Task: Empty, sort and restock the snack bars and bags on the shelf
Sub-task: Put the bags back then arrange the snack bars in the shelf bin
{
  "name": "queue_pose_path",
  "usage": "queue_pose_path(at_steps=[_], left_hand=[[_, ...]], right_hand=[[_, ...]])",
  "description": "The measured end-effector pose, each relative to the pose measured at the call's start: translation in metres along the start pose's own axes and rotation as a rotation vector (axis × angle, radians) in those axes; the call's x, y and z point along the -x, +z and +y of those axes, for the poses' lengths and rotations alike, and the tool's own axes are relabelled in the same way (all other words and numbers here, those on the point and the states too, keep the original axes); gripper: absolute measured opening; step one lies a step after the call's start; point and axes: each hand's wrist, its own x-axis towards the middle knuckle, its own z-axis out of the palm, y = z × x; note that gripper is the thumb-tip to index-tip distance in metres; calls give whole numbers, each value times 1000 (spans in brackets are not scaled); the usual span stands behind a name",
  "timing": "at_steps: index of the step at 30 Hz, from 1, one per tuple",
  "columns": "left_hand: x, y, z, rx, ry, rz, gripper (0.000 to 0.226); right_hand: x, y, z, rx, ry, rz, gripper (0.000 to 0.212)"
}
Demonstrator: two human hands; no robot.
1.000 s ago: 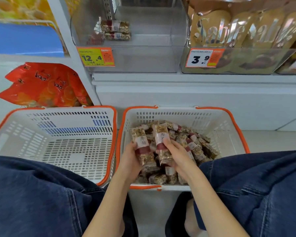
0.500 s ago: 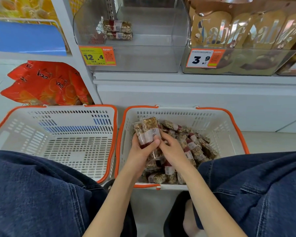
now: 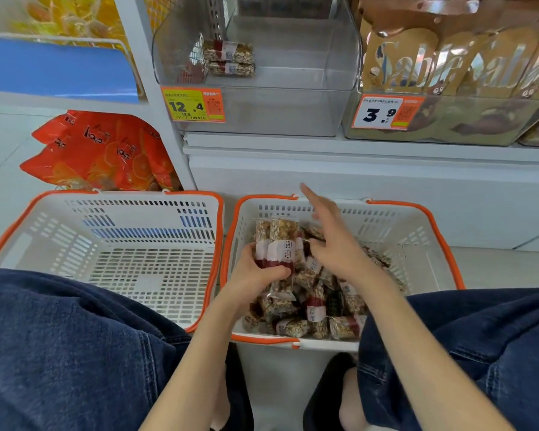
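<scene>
Shelf unit (image 3: pixel 324 150) runs across the top, white, with clear bins on it. Person crouched in front, denim knees either side of frame.

Two white baskets with orange rims on the floor, side by side, rims almost touching. Left basket (image 3: pixel 106 213) has nothing in it. Right basket (image 3: pixel 417 231) holds a loose pile of snack bars (image 3: pixel 315 309), clear wrappers with a dark red and white band.

Red snack bags (image 3: pixel 100 150) lie on the floor behind the left basket, against the shelf upright.

Gold bags (image 3: pixel 417 60) fill the right-hand bin, price tag 3.9 (image 3: pixel 386 112) on its front.

Middle clear bin (image 3: pixel 293 104) has two bars (image 3: pixel 229 59) stacked at its back left; yellow tag 12.4 (image 3: pixel 193 104) at its front left corner.

Left hand (image 3: pixel 255 275) over the right basket, fingers curled round two bars (image 3: pixel 276 244) held upright, side by side, tops pointing toward the shelf.

Right hand (image 3: pixel 333 241) just right of those bars, above the pile, fingers spread and straight, index pointing up toward the shelf. Holds nothing. Slight motion blur on the fingertips.
</scene>
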Motion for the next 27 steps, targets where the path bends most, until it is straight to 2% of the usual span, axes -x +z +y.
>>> queue_pose_path(at_steps=[2, 4, 5, 7, 10, 14, 15, 18, 20, 22, 24, 27], left_hand=[[2, -10, 19, -71, -20, -67, 61], [3, -23, 41, -137, 15, -179, 66], [2, -31, 52, -173, 29, -238, 76], [1, -44, 73, -260, 8, -310, 87], [3, -61, 110, -446, 1, -330, 86], [2, -92, 169, -634, 7, -381, 63], [1, -102, 183, -644, 33, -351, 59], [-8, -129, 212, -466, 162, -74, 57], [-20, -137, 219, -387, 205, 116, 43], [-37, -136, 218, -672, 222, 211, 38], [-53, -131, 215, -993, 251, 172, 43], [-75, -129, 211, -1129, 267, 149, 46]], right_hand=[[-19, -16, -14, 476, -254, -109, 102], [-35, -22, -27, 791, -535, -214, 93], [-42, -25, -35, 856, -634, -244, 83], [-54, -31, -48, 870, -688, -296, 66], [-70, -37, -64, 807, -665, -324, 56], [-91, -46, -81, 643, -619, -238, 41], [-100, -52, -87, 637, -596, -215, 37], [-140, -81, -107, 646, -505, -39, 27], [-173, -103, -120, 567, -389, 111, 25], [-213, -118, -131, 494, -263, 194, 27], [-259, -123, -136, 528, -135, 127, 29], [-328, -106, -130, 567, 9, -51, 31]])
